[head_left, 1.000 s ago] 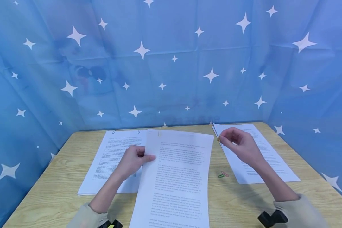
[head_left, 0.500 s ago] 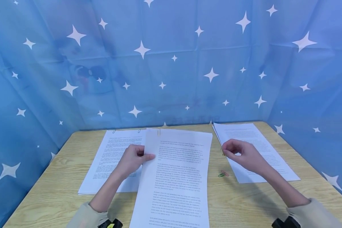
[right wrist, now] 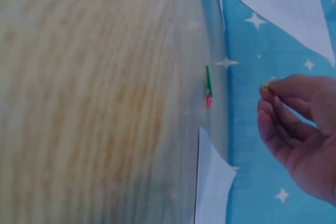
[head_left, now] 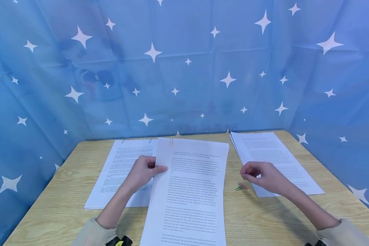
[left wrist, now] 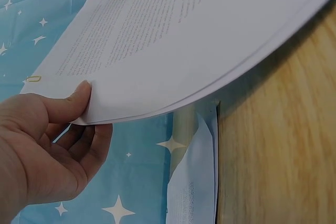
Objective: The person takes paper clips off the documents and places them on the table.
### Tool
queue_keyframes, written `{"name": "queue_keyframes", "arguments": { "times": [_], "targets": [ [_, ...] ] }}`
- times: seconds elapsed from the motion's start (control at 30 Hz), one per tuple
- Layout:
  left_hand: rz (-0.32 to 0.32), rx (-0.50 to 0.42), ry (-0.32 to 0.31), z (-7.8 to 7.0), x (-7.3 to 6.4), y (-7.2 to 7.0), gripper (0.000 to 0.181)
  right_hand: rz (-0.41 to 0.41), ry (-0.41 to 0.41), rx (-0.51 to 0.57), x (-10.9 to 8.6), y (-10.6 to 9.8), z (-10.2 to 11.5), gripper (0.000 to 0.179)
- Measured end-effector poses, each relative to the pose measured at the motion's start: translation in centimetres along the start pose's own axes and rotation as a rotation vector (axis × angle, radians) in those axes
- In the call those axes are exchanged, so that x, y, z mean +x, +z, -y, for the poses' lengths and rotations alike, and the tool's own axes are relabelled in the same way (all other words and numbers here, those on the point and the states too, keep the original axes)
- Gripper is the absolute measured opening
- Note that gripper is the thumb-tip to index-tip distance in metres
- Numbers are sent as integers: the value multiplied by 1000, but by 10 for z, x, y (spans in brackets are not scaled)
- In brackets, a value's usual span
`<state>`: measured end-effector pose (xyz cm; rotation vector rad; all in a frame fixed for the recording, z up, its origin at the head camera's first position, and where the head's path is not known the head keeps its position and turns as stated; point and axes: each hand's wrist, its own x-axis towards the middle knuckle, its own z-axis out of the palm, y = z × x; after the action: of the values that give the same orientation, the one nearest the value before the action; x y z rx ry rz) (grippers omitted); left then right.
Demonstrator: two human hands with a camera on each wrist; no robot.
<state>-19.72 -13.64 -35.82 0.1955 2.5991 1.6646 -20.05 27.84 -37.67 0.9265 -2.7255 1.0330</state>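
My left hand (head_left: 142, 173) grips the left edge of a stack of printed sheets (head_left: 192, 191), thumb on the front, fingers behind. The sheets are held up at a tilt, and a yellow paper clip (head_left: 171, 142) sits on their top edge near the left corner. My right hand (head_left: 265, 178) is raised over the near left part of another paper stack (head_left: 283, 160). Between its thumb and forefinger it pinches a small yellow paper clip (right wrist: 269, 83), seen in the right wrist view. Close by on the table lie a green paper clip (head_left: 239, 188) and a pink paper clip (head_left: 244, 186).
At the left lies a printed stack (head_left: 107, 181), partly covered by the held sheets, with two dark paper clips on its top edge, such as the left clip (head_left: 123, 141). A blue star-patterned curtain (head_left: 184, 75) stands behind the wooden table (head_left: 58, 191).
My right hand has come nearer to me and slightly right, from beside the right stack's upper left edge. The left hand and its sheets have hardly moved.
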Motion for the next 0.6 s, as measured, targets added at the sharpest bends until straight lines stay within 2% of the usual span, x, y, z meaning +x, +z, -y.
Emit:
{"name": "queue_keyframes", "arguments": {
  "times": [0.33, 0.6],
  "targets": [
    [12, 0, 9, 1, 2, 0, 12, 127, 36, 15, -7, 3, -1, 9],
    [11, 4, 10, 1, 0, 0, 11, 160, 9, 32, -11, 8, -6, 11]
  ]
}}
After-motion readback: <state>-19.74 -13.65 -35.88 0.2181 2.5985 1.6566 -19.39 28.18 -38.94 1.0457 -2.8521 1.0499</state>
